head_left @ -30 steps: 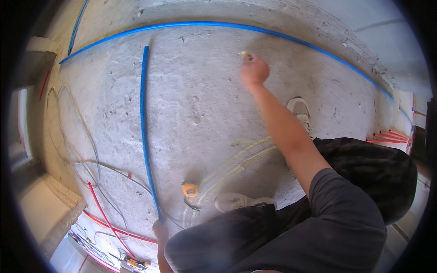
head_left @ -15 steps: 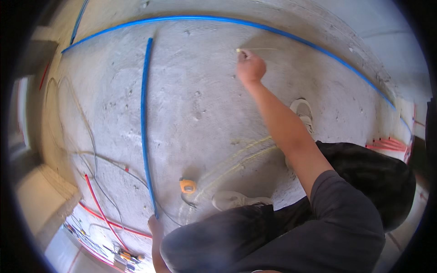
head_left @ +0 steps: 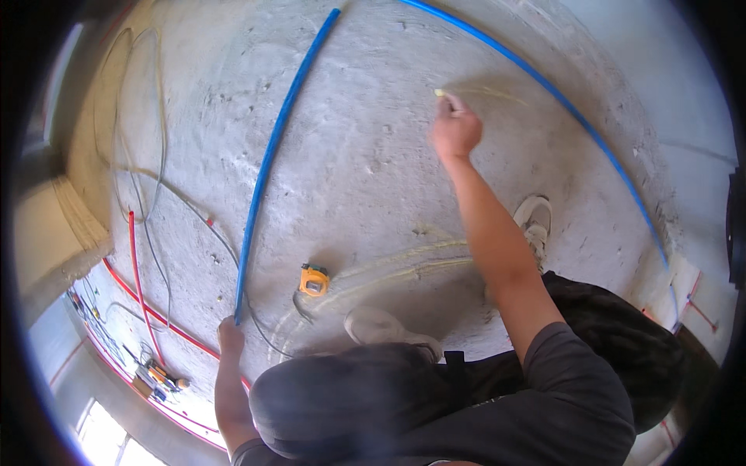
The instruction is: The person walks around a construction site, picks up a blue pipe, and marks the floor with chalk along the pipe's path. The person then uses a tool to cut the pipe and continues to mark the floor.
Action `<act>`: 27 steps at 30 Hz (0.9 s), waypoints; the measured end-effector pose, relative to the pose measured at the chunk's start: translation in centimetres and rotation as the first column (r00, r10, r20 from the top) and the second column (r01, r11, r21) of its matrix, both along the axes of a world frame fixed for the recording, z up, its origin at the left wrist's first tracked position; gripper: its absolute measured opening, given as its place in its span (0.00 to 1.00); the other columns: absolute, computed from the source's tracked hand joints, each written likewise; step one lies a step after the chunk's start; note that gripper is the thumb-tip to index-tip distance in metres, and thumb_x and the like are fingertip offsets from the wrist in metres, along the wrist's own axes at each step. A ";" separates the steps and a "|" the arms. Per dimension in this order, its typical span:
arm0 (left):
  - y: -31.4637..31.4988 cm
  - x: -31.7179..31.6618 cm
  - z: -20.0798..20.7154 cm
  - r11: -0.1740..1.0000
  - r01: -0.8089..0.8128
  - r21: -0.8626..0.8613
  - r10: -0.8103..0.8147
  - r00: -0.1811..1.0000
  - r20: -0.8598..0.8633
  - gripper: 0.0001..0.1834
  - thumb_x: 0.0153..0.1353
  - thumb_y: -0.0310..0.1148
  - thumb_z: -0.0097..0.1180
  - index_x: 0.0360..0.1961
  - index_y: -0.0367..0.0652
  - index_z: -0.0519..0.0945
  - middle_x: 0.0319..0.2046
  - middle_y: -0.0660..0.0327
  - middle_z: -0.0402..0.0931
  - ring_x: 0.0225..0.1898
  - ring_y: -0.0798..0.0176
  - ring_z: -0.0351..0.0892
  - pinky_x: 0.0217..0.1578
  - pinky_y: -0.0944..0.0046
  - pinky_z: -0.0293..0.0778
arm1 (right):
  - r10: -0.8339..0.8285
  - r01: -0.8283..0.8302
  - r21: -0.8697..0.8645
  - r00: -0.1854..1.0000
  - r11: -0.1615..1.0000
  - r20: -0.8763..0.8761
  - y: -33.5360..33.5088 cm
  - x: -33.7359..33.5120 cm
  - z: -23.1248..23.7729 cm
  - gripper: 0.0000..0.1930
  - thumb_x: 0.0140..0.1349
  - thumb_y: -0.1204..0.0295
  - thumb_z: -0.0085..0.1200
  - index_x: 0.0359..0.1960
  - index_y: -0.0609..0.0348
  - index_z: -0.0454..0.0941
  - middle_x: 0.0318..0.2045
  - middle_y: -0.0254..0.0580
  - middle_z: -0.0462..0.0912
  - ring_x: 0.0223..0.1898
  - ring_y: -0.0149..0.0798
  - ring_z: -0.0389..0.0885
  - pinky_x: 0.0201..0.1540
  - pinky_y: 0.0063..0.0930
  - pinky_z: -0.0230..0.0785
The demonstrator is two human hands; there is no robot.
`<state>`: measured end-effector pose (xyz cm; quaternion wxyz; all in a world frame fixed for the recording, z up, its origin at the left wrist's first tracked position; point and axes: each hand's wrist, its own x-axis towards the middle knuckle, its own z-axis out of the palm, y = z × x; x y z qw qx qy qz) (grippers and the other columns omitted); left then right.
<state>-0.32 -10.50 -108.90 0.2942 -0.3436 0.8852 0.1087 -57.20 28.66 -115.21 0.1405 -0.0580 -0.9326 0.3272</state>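
My left hand (head_left: pixel 231 338) is closed around the near end of a straight blue pipe (head_left: pixel 272 159), which slants away across the concrete floor. Farther off and to the right, my right hand (head_left: pixel 456 136) pinches a small yellow piece of chalk (head_left: pixel 440 92) close to the floor. A thin yellow line (head_left: pixel 497 94) runs on the floor to the right of that hand. Between the pipe and my shoes lies an orange tape measure (head_left: pixel 314 280), touched by neither hand.
A longer blue pipe (head_left: pixel 536 74) curves along the wall side. Grey cable (head_left: pixel 162 182) lies in loops at the left, beside red pipes (head_left: pixel 137 287). An orange-and-black tool (head_left: pixel 165 379) sits at lower left. Yellow curved marks (head_left: pixel 388 268) cross the floor near my shoes (head_left: pixel 535 217).
The whole view has turned, so the blue pipe now slants to the right. My left hand still grips its near end, and the chalk stays pinched in my right hand.
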 end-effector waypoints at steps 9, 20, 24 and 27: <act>-0.1 -0.4 0.7 1.000 -0.005 -0.027 0.003 0.997 -0.071 0.06 0.52 0.20 0.48 0.30 0.35 0.77 0.31 0.42 0.77 0.38 0.36 0.77 0.39 0.44 0.72 | -0.078 0.071 0.095 0.995 0.993 0.069 3.5 -2.0 0.2 0.12 0.61 0.61 0.53 0.38 0.49 0.85 0.24 0.43 0.84 0.28 0.48 0.82 0.31 0.44 0.71; -0.8 1.4 0.0 0.999 -0.039 -0.004 0.039 0.993 -0.115 0.09 0.50 0.18 0.44 0.31 0.35 0.76 0.34 0.41 0.76 0.40 0.36 0.76 0.41 0.45 0.72 | 0.111 -0.111 -0.005 0.993 0.994 0.028 -1.2 0.9 1.2 0.12 0.60 0.64 0.54 0.38 0.55 0.85 0.29 0.46 0.86 0.30 0.46 0.84 0.35 0.38 0.73; -0.5 1.0 -0.3 1.000 -0.030 -0.007 0.029 0.994 -0.102 0.08 0.49 0.18 0.46 0.29 0.35 0.76 0.33 0.42 0.76 0.39 0.36 0.76 0.41 0.44 0.71 | 0.163 -0.164 0.001 0.985 0.987 0.060 -2.9 2.4 1.0 0.12 0.60 0.64 0.54 0.39 0.55 0.85 0.27 0.45 0.85 0.29 0.44 0.84 0.33 0.38 0.72; -0.1 0.6 0.5 0.999 -0.036 0.003 0.036 0.995 -0.097 0.09 0.50 0.18 0.46 0.32 0.36 0.76 0.34 0.42 0.76 0.40 0.37 0.76 0.42 0.45 0.71 | 0.320 -0.313 -0.074 0.939 0.947 0.125 -8.0 7.6 2.1 0.11 0.59 0.65 0.56 0.38 0.53 0.86 0.25 0.43 0.85 0.28 0.44 0.84 0.32 0.38 0.71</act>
